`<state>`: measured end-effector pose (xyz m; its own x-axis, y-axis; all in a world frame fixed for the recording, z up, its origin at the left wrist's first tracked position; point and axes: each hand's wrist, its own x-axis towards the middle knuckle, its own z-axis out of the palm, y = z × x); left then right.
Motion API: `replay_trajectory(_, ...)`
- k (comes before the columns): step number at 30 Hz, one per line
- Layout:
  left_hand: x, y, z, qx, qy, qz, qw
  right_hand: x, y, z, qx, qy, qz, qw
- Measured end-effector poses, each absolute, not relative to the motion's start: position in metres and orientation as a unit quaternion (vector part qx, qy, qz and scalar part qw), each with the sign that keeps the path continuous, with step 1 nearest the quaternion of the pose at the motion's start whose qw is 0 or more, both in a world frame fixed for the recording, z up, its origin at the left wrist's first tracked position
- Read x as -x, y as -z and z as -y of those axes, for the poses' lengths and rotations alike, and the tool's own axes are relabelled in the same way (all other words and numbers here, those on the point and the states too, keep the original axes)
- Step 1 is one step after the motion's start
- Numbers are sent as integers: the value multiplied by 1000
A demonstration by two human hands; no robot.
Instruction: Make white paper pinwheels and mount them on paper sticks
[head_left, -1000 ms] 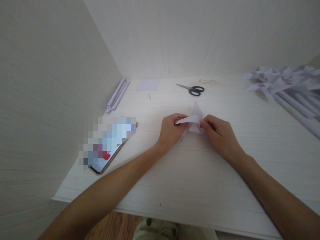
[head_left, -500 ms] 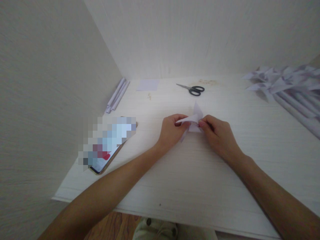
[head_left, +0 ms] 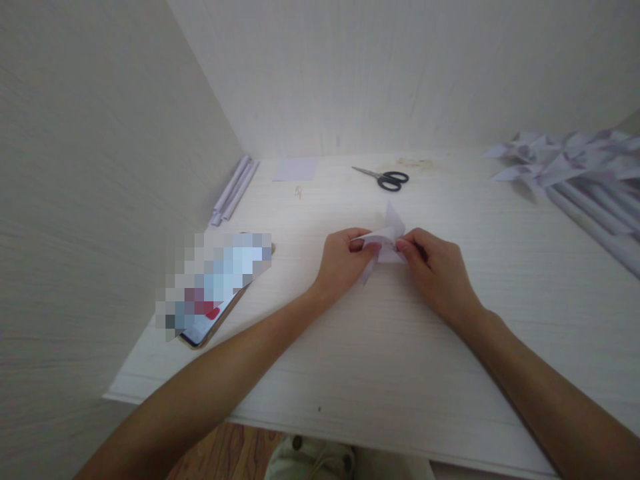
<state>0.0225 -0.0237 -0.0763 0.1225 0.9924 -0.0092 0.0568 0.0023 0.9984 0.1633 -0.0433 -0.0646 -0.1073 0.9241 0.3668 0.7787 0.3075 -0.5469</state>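
Folding a pale paper piece [head_left: 384, 241] on the counter [head_left: 380, 347]. The left hand [head_left: 345, 260] and right hand [head_left: 433, 267] each pinch a flap of the paper between thumb and fingertips; the piece sits between them, nearer the person than the scissors [head_left: 384, 178]. One point stands up toward the scissors. Judged best practice: keep both pinches close to the centre, draw the flap over evenly, and press where the layers meet. Compared with a second ago, the flap held by the left hand lies lower and closer to the right thumb; the scissors are unmoved.
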Motion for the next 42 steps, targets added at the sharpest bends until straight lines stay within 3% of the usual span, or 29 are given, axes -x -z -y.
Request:
replay_trajectory(31, -23, 75, 24, -557, -446, -499, 492, -159, 65, 46, 591, -69, 734, 329)
replay_trajectory(42, -23, 75, 24, -536, -488, -489, 486, -160, 66, 49, 582, 28, 766, 272)
